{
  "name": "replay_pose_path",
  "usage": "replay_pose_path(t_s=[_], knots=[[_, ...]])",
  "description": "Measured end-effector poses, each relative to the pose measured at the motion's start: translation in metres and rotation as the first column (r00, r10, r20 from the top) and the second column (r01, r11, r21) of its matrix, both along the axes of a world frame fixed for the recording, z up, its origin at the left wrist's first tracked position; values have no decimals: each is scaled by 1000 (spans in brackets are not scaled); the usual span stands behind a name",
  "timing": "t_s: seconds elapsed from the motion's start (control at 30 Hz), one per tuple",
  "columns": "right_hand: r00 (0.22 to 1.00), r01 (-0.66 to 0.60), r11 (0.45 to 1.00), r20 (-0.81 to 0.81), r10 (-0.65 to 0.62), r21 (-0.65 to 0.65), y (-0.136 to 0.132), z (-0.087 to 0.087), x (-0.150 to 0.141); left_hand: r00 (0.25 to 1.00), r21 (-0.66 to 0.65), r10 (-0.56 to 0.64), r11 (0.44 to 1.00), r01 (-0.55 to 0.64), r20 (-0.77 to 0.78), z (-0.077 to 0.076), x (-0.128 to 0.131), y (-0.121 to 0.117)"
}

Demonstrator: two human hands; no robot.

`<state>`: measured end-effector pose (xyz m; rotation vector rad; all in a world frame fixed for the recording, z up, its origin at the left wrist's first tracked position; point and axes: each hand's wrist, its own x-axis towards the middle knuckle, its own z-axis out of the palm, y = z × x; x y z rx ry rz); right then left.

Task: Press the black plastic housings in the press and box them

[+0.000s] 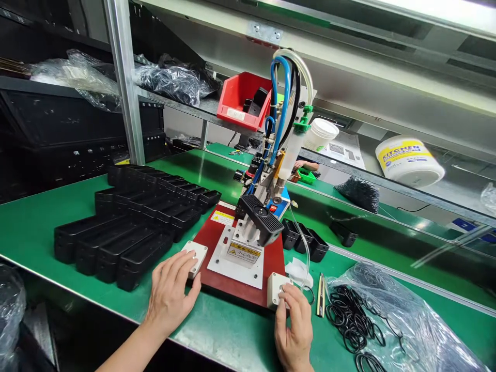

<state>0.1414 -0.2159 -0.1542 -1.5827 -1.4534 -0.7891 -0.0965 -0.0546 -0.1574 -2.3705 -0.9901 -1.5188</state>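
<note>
My left hand (173, 287) lies over the left pale button box (198, 253), fingers stretched across its top and thumb apart. On the right button box (274, 289), my right hand (294, 323) touches the button with bent fingertips and grips nothing. Between the boxes stands a small press-like dispensing machine (267, 175) on a dark red base (217, 276). A black ribbed housing (261, 217) sits tilted in its metal fixture (246, 245), below a syringe (290, 157) with a green cap. Blue and black hoses (284, 88) rise from the machine.
Rows of black housings (132, 222) fill the left side. More black housings (306, 240) stand right of the machine. Black rubber rings (352, 320) lie on a plastic bag (411, 315), near a utility knife (321, 294). The shelf above holds a red bin (242, 116) and white tubs (411, 160).
</note>
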Motion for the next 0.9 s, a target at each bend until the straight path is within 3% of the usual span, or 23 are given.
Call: replay_pose_path(t_s=[0.33,0.9], knots=[[991,-5,999,-135,-1,-47,0,-8,-3,997,-23,-72,997,73,28,-3,0,3],[993,-6,998,-119,-2,-62,1,-7,-2,992,-46,-117,992,119,48,-2,-2,3]])
